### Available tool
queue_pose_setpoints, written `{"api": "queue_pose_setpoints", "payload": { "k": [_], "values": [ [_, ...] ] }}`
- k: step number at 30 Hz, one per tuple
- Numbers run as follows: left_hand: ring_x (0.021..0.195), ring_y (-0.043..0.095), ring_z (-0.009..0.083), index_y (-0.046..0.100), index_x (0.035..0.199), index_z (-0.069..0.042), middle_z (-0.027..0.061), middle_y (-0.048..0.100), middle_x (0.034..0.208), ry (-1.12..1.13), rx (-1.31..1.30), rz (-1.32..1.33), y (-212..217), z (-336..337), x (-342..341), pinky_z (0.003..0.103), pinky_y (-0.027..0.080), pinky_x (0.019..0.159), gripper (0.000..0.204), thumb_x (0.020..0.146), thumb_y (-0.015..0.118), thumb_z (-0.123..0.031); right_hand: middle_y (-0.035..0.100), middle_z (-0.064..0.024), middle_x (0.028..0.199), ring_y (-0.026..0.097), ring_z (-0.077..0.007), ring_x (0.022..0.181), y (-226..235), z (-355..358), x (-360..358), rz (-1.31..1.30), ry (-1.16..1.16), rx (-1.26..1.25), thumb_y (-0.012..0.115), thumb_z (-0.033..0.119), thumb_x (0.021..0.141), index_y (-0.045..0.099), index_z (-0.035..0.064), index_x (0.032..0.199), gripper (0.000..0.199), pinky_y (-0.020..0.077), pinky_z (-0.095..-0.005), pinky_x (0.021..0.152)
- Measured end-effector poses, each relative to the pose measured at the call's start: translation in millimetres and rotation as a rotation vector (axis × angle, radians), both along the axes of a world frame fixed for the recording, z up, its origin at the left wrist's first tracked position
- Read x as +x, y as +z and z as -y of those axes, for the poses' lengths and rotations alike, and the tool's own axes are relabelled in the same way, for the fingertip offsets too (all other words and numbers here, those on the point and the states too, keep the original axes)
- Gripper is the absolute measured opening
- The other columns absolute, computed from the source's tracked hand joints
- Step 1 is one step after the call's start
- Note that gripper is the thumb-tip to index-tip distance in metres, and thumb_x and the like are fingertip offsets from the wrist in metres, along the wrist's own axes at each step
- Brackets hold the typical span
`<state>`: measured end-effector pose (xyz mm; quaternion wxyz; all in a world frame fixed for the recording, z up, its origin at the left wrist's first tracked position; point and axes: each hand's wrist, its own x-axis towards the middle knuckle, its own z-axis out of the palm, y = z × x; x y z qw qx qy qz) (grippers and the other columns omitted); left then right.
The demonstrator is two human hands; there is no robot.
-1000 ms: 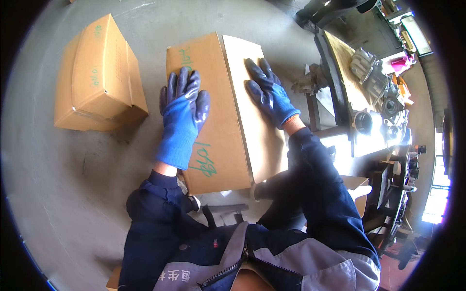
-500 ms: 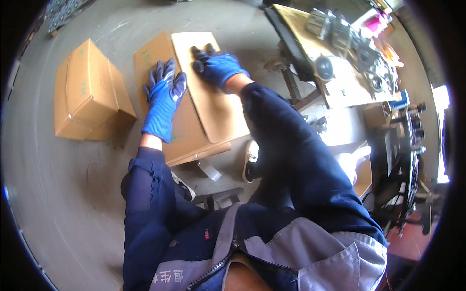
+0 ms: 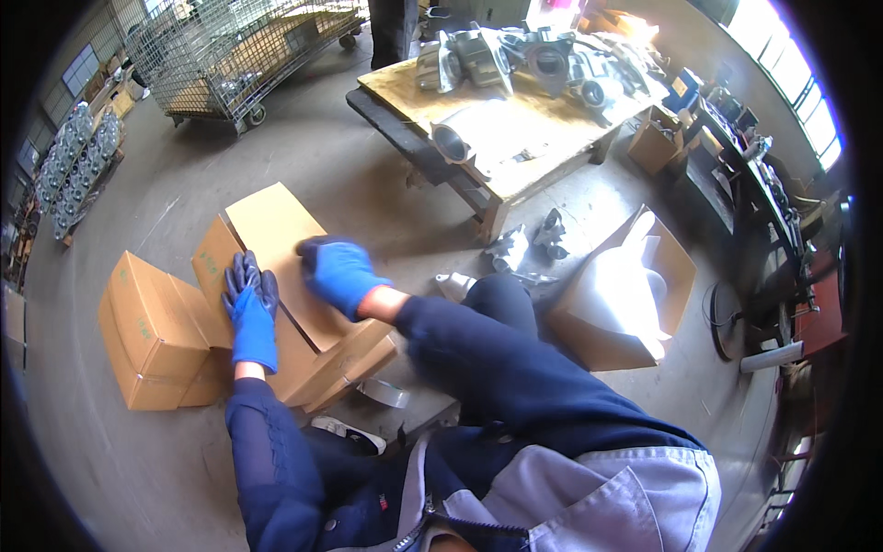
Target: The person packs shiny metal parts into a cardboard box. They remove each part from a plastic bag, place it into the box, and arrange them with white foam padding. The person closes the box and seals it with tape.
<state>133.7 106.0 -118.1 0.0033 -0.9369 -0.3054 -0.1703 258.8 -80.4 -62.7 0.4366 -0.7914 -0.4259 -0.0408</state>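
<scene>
A brown cardboard box (image 3: pixel 296 370) stands low in front of me with its long top flaps folded inward. My left hand (image 3: pixel 250 311), in a blue glove with a dark palm, lies flat on the left flap with its fingers stretched out. My right hand (image 3: pixel 340 276), gloved alike, is curled at the outer edge of the right flap (image 3: pixel 274 219); its thumb is hidden. A dark gap shows between the flaps at the near end. Near the box's front corner lies a pale, shiny ring or curved strip (image 3: pixel 384 394).
A closed carton (image 3: pixel 152 336) adjoins the box at left. Metal castings (image 3: pixel 506 247) lie on the floor, beside an open carton (image 3: pixel 589 322) with white wrapping. A wooden workbench (image 3: pixel 405 87) holds more castings. Beyond are a wire cage cart (image 3: pixel 202 78) and stacked metal parts (image 3: pixel 74 175).
My view has tilted up and right, showing more bench and floor. My right hand has gone from lying spread on the right flap to curling at its edge. The left hand stays flat.
</scene>
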Motion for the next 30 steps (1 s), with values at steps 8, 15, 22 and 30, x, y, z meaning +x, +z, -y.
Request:
{"api": "queue_pose_setpoints", "payload": {
  "k": [8,15,22,30],
  "values": [
    [0.139,0.045,0.0348,0.062,0.135,-0.024,0.0063,0.053,0.147,-0.128,-0.123,0.027,61,8,44,0.061,0.035,0.113,0.044,0.092,0.060,-0.034,0.027,-0.0027,0.169,0.020,-0.0396,0.155,47,265,192,0.366,-0.738,-0.985,0.049,0.017,0.090,0.035,0.0402,0.158,0.073,0.0055,-0.0592,0.125],
    [0.107,0.068,0.0179,0.063,0.134,-0.005,0.0147,0.070,0.124,-0.375,-0.630,0.716,140,117,-44,0.028,0.053,0.093,0.039,0.095,0.065,-0.003,0.054,-0.0179,0.149,0.056,-0.0384,0.131,40,291,243,0.410,-0.476,-1.123,0.050,0.007,0.086,0.052,0.0245,0.147,0.064,0.0463,-0.0461,0.109],
    [0.093,0.073,0.0246,0.070,0.118,0.001,0.0150,0.074,0.103,-0.011,-1.609,0.075,-48,183,-147,0.036,0.059,0.081,0.028,0.098,0.067,-0.018,0.067,-0.0140,0.115,0.067,-0.0367,0.101,48,310,246,0.745,-0.339,-1.034,0.064,0.023,0.089,0.064,0.0184,0.121,0.032,0.0538,-0.0488,0.087],
    [0.114,0.060,0.0203,0.050,0.144,-0.006,0.0078,0.066,0.129,0.653,-1.789,0.636,-222,232,-130,0.037,0.047,0.100,0.070,0.085,0.081,-0.027,0.072,-0.0149,0.086,0.071,-0.0355,0.077,39,290,105,0.369,-0.024,-0.427,0.064,0.012,0.094,0.064,0.0035,0.116,0.023,0.0572,-0.0402,0.070]
  ]
}}
